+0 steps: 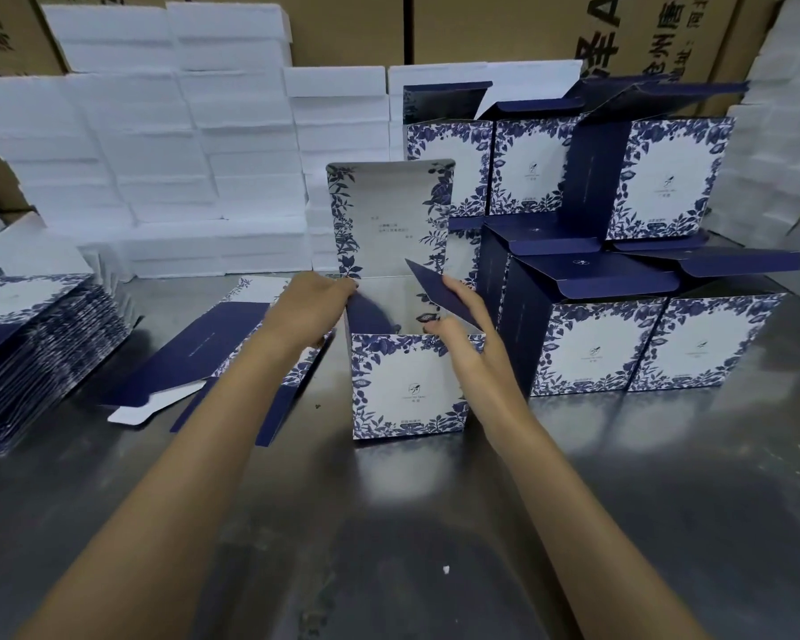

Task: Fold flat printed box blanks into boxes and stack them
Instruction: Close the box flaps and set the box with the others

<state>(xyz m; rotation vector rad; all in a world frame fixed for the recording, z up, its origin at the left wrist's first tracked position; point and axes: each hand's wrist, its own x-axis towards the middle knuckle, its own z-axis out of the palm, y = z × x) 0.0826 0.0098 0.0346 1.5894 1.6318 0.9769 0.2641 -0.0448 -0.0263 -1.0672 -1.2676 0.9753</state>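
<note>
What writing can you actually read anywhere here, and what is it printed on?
"A": large dark letter, cut off, on the brown carton behind the stacks; the characters beside it are cropped and unreadable.
Print on the open box front and raised lid: too small and blurred.
Logos on the folded boxes: too small.

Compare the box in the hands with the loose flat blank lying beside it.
The box stands upright, folded into shape; the blank lies flat and unfolded on the table. Both hands, left hand and right hand, touch the box; none holds the blank. Both share the blue floral print.
</note>
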